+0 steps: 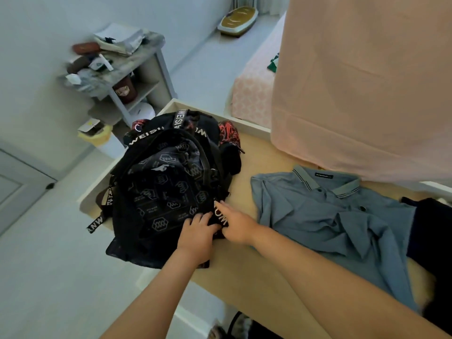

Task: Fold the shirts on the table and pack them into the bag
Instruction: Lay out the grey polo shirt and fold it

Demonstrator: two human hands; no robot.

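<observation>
Both hands are on the black bag (166, 182), at the edge that is nearest to the person. The left hand (195, 232) has its fingers curled into the bag's cloth and grips it. The right hand (236, 225), touching beside it, seems to pinch a strap (221, 216) between thumb and fingers, with the index finger lying straight along it.

I judge that the person is getting the bag ready, probably looking for its opening, and no folding is begun. The blue shirt (325, 216) lies unfolded on the desk (247, 285) just to the right of the right hand, collar away from the person. One more dark cloth (430, 228) lies further right, past the shirt. The next move calls for opening the bag wide, or letting it go and spreading the shirt flat to fold it.

On the straps beyond the hands white letters read "WEISI", and a loose strap end to the left of the left hand reads "ANW". The letters under the right hand are partly covered. The shirt's collar label is too small to read
</observation>
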